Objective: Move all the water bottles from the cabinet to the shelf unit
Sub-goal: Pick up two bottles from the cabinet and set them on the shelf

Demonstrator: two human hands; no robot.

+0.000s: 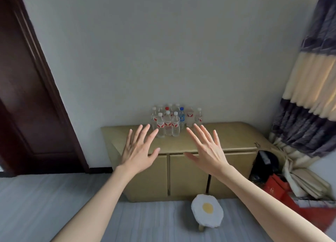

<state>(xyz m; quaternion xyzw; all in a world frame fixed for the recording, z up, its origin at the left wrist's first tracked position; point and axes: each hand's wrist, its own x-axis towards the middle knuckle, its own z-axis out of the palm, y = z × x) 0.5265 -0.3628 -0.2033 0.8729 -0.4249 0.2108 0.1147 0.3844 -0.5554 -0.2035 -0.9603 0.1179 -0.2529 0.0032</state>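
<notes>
Several clear water bottles (168,122) stand clustered against the wall on top of a low tan cabinet (234,138). Most have white caps and red labels; one has a red cap and one (181,117) has a blue cap and blue label. My left hand (139,148) is stretched out in front of the cabinet, fingers spread, empty, just left of the cluster. My right hand (206,148) is likewise spread and empty, just right of the cluster. Neither hand touches a bottle. No shelf unit is in view.
A dark wooden door (31,103) is at the left. A striped curtain (312,81) hangs at the right, with a black bag (267,160) and red boxes (276,185) below it. A small stool with a fried-egg cushion (207,212) stands before the cabinet.
</notes>
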